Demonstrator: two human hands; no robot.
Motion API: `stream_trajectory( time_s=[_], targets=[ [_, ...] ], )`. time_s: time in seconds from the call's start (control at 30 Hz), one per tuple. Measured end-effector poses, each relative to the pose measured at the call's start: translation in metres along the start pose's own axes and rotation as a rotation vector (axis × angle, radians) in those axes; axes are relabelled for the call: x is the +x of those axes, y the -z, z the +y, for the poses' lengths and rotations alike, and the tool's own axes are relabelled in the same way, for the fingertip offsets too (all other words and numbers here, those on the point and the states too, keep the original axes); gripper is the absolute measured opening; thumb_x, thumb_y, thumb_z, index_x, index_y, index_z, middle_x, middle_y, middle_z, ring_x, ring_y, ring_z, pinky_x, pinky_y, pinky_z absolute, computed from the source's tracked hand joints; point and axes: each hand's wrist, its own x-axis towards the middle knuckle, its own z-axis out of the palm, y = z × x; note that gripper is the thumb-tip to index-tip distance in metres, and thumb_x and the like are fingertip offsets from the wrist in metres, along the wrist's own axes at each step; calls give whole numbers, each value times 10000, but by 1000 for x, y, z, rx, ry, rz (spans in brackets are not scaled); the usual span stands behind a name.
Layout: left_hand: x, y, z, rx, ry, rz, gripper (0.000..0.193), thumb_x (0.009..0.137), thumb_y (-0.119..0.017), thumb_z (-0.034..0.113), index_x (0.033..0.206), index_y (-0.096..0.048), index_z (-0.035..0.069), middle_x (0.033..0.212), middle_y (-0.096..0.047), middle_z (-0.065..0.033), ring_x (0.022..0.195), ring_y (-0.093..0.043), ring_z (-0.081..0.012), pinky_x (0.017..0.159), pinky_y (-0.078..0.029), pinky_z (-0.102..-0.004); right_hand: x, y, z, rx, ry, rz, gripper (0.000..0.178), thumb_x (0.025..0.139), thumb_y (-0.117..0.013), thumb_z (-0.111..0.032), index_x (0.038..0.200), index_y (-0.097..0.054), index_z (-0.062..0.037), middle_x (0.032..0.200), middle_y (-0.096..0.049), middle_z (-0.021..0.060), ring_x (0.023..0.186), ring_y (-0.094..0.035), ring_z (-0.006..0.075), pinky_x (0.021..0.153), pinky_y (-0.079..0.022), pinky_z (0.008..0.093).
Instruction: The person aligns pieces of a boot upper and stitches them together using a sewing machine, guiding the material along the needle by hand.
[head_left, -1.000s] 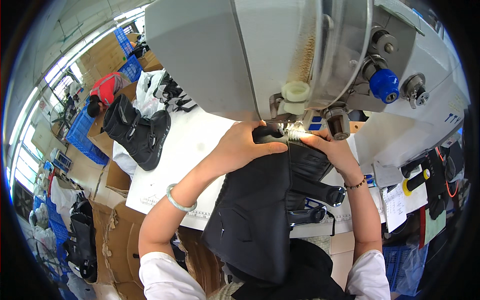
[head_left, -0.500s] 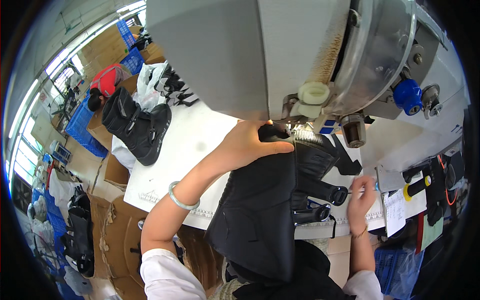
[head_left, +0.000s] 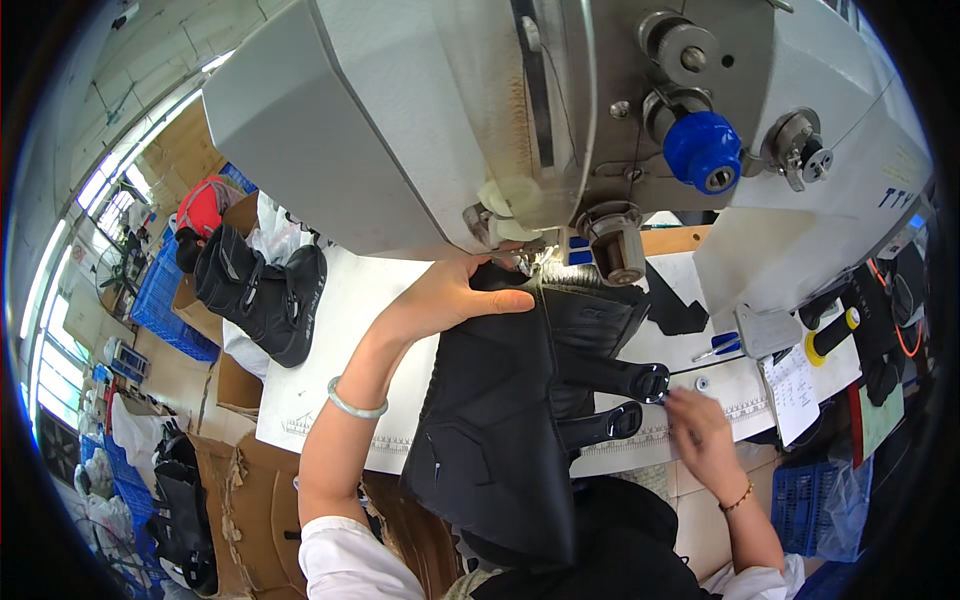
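A black boot upper [head_left: 490,420] hangs over the front edge of the white sewing table, its top edge under the head of a sewing machine [head_left: 400,130]. My left hand [head_left: 445,300] grips that upper edge, thumb on the near face and the other fingers partly hidden behind it. Two black straps with ring-shaped buckles stick out to the right: an upper buckle [head_left: 650,382] and a lower buckle [head_left: 624,420]. My right hand [head_left: 702,432] is at the end of the upper strap, its fingers curled together by the buckle. What they hold, if anything, is too small to see.
A finished black boot [head_left: 265,290] stands at the table's left. Right of the machine lie a small screwdriver [head_left: 722,346], a black piece [head_left: 676,305], a written sheet [head_left: 790,395] and a yellow-ended spool [head_left: 832,336]. Cardboard boxes [head_left: 255,500] stand at lower left.
My right hand has come left and down to the upper strap's buckle. The view has shifted, showing more of the machine. My left hand keeps its grip on the boot upper.
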Motion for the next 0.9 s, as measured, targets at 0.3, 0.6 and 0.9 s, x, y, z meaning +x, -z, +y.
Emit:
stream_trajectory(
  time_s=[0.3, 0.6, 0.9],
  targets=[
    [-7, 12, -6, 57, 237, -58, 539, 755, -664, 432, 1012, -591, -36, 881, -606, -72, 829, -537, -135, 783, -421, -247, 180, 18, -31, 188, 301, 203, 200, 819, -612, -176, 856, -582, 18, 750, -574, 87, 720, -528, 200, 662, -416, 301],
    [-1, 20, 11, 187, 78, -129, 572, 725, -693, 418, 1099, -571, 3, 1074, -584, -80, 1026, -499, -171, 902, -362, -268, 200, 20, -51, 824, -242, -442, 234, 779, -655, -230, 767, -667, 4, 625, -552, -39, 572, -423, 14, 526, -354, 190],
    [-5, 17, 4, 159, 37, -89, 560, 720, -685, 448, 1045, -587, 3, 1032, -597, -92, 994, -517, -175, 890, -369, -271, 191, 7, -38, 959, -268, -340, 225, 782, -649, -194, 833, -667, 25, 676, -595, -15, 626, -476, 27, 592, -386, 192]
  ],
)
